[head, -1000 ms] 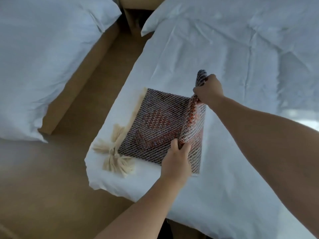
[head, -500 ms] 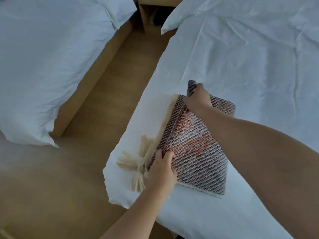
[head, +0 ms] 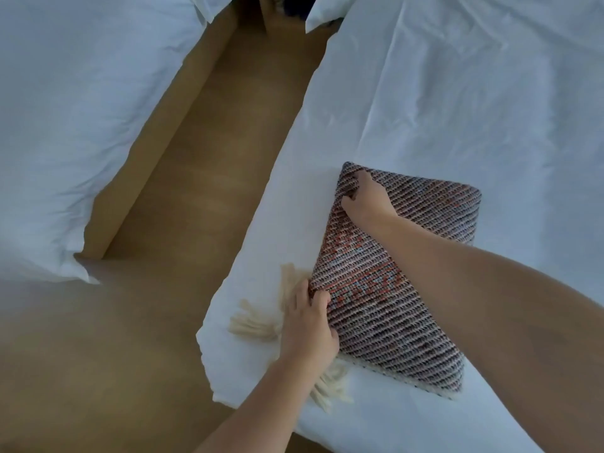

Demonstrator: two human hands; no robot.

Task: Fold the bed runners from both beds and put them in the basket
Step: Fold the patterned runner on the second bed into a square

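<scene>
A woven bed runner (head: 385,308), dark with red and pale pattern, lies folded into a thick square near the corner of the right bed (head: 457,109). Cream tassels (head: 258,325) stick out from under its left side. My left hand (head: 310,325) grips the runner's near left edge, fingers curled on the fabric. At the far left corner my right hand (head: 366,201) pinches the top layer. No basket is in view.
A second bed with white bedding (head: 75,103) stands on the left. A strip of wooden floor (head: 202,178) runs between the two beds. A wooden nightstand (head: 268,8) shows at the top between them.
Both hands have carried the lifted half of the runner over to the left and laid it down. The open fold is now a closed, flat square. The view has shifted closer.
</scene>
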